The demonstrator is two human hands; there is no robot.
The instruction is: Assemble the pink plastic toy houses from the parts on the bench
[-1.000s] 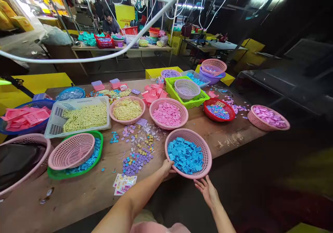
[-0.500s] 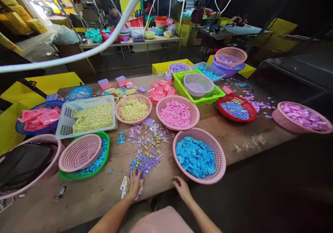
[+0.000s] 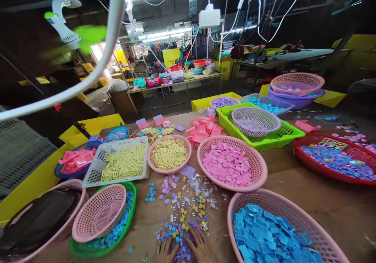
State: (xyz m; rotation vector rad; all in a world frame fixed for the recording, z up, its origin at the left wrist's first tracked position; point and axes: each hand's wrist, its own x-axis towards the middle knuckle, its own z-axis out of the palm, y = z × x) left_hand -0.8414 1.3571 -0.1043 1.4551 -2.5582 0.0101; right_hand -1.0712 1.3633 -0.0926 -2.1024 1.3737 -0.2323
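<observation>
Only the fingers of my hands show at the bottom edge. My left hand (image 3: 165, 251) and my right hand (image 3: 200, 247) lie with fingers spread on a heap of small purple, yellow and blue pieces (image 3: 181, 231) on the wooden table (image 3: 308, 200). Neither hand visibly holds anything. A pink basket of blue tiles (image 3: 270, 231) stands right beside my right hand. Further back sit a pink basket of pink tiles (image 3: 230, 165) and a pink basket of yellow pieces (image 3: 169, 158).
An empty pink basket (image 3: 100, 212) rests in a green tray at left, by a white crate of yellow parts (image 3: 120, 163). A green crate (image 3: 258, 128) and red tray (image 3: 335, 159) stand right. A white cable (image 3: 96, 71) hangs overhead. A person sits at a far table (image 3: 173, 81).
The view has moved closer to the table and tilted up. Both hands have come together onto the heap of small pieces; earlier the left was on paper cards and the right at the table edge.
</observation>
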